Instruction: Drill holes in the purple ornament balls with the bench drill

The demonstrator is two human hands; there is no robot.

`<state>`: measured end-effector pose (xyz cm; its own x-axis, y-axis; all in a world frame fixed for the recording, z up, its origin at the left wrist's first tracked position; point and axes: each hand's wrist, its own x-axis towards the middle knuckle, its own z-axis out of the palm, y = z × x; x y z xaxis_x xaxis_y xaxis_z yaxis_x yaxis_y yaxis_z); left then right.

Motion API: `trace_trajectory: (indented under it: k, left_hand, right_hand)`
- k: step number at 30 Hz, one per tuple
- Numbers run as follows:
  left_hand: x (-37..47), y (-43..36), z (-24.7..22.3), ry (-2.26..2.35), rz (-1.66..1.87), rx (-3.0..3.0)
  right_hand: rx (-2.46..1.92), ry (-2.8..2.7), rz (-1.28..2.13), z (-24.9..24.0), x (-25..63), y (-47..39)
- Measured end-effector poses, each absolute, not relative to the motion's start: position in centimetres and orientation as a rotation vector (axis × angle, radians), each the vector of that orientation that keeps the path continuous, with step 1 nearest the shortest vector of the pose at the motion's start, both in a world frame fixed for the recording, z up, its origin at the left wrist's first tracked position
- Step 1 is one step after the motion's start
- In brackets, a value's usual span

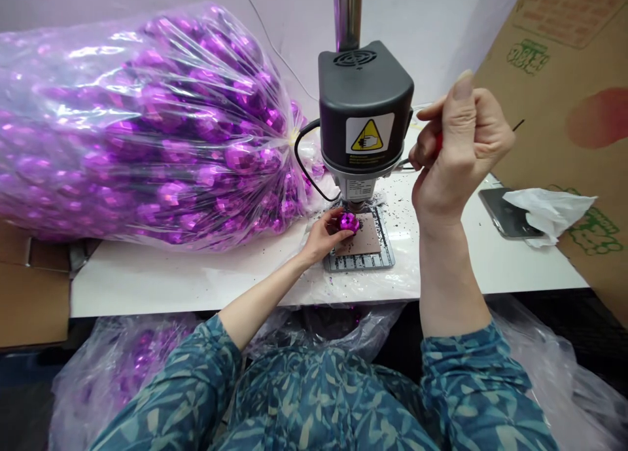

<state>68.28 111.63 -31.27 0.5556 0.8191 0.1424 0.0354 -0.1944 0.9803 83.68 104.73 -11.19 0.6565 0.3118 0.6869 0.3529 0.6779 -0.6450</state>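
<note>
A small, shiny purple faceted ball is pinched between the thumb and fingers of my left hand. It is held under the head of a dark grey bench drill press, over a brown board on the machine's slotted metal base. Raised at the machine's right side, my right hand is wrapped round the drill press lever, whose red grip shows between the fingers. Where the drill bit meets the ball is too small to make out.
A big tied clear bag of purple balls lies left of the machine on the white table. At right are a dark phone, a crumpled tissue and a cardboard box. Dark shavings are scattered around the base. Plastic bags sit below the table edge.
</note>
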Motion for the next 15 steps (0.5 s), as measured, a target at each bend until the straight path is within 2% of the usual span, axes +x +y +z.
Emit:
trace_trajectory:
  k: [9, 15]
  left_hand:
    - [68.8, 110.5, -31.4, 0.711, 0.901, 2.021]
    - [69.4, 109.7, -32.0, 0.722, 0.880, 1.853]
  right_hand:
    - [-0.870, -0.884, -0.032, -11.3, 83.8, 104.9]
    - [-0.883, -0.893, -0.021, -11.4, 83.8, 104.6]
